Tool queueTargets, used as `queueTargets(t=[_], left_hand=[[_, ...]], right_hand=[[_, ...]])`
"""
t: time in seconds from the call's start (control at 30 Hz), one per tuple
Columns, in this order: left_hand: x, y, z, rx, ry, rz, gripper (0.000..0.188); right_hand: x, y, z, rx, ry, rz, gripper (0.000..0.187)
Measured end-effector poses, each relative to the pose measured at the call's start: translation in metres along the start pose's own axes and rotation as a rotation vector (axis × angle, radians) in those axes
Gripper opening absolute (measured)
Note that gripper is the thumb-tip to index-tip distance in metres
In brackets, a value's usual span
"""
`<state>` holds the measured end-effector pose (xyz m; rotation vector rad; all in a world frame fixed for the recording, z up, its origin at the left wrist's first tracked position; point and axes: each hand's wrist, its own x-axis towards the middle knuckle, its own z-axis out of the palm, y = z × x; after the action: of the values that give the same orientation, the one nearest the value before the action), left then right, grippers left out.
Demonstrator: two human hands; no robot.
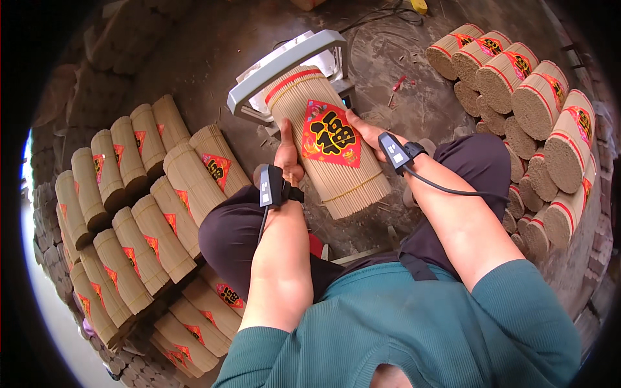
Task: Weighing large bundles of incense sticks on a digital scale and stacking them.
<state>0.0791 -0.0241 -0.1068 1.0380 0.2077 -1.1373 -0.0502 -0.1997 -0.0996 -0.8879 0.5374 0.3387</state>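
Observation:
Between my two hands lies a thick bundle of tan incense sticks (305, 165), tilted, with its far end inside the grey arch of a strapping machine (284, 72). A red diamond label with black and gold marks faces up on the bundle. One red band crosses it near the far end, and thin yellowish ties circle it near both ends. My left hand (288, 155) grips the left side, thumb pointing away from me. On the right side my right hand (366, 132) presses the bundle near the label, its fingers partly hidden underneath.
Rows of labelled bundles (145, 226) stand stacked at my left, close to my knee. On the right is a pile of red-banded bundles (537, 97). A small red scrap (400, 83) lies on the dusty floor, with a dark cable (378, 18) and a yellow object (419, 6) beyond.

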Motion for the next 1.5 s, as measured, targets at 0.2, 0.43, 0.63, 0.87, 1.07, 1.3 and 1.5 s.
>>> queueTargets(t=[0.2,0.43,0.63,0.87,1.07,1.3,1.5], left_hand=[[-0.035,-0.022,0.012,0.007,-0.034,-0.079,0.084],[-0.051,-0.044,0.006,0.008,-0.059,-0.005,0.072],[-0.064,-0.047,0.017,0.149,0.076,0.102,0.057],[-0.050,-0.057,0.009,0.278,0.001,0.283,0.065],[-0.049,-0.061,0.007,0.267,0.247,0.286,0.060],[-0.034,-0.071,0.008,0.185,0.138,0.272,0.087],[-0.039,-0.070,0.020,0.200,0.181,0.368,0.062]], right_hand=[[-0.026,0.003,0.006,-0.015,-0.075,0.019,0.072],[-0.048,0.004,0.021,-0.086,0.092,-0.199,0.071],[-0.037,0.015,0.015,-0.107,0.122,-0.120,0.089],[-0.036,0.024,0.014,-0.132,0.154,-0.183,0.083],[-0.037,0.020,0.025,-0.133,0.087,-0.131,0.070],[-0.038,0.021,0.014,-0.108,0.127,-0.141,0.065],[-0.031,0.026,0.006,-0.156,0.114,-0.213,0.071]])
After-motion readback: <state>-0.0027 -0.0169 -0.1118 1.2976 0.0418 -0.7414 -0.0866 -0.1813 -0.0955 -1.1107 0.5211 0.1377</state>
